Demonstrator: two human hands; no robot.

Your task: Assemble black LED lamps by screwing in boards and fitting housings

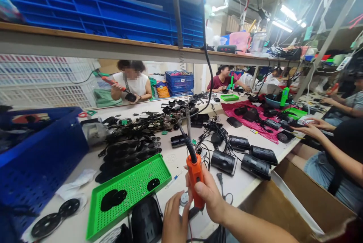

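Observation:
My right hand (211, 197) is wrapped around an orange electric screwdriver (195, 180), held upright with its cord rising from the top. The tool's lower end points down beside my left hand (175, 216). Between the thumb and fingers of that hand is a small round silvery part (184, 198); its underside is hidden. Just left of my hands lies a black plastic housing (146, 218). A green perforated tray (96, 207) holds black discs (153, 184) and scattered tiny screws.
A blue crate (42, 159) stands at the left. Black discs (127, 156) and cables are heaped behind the tray. Several black cylindrical housings (224, 161) lie to the right. Overhead runs a shelf (113, 52) with blue bins. Co-workers sit across and at the right.

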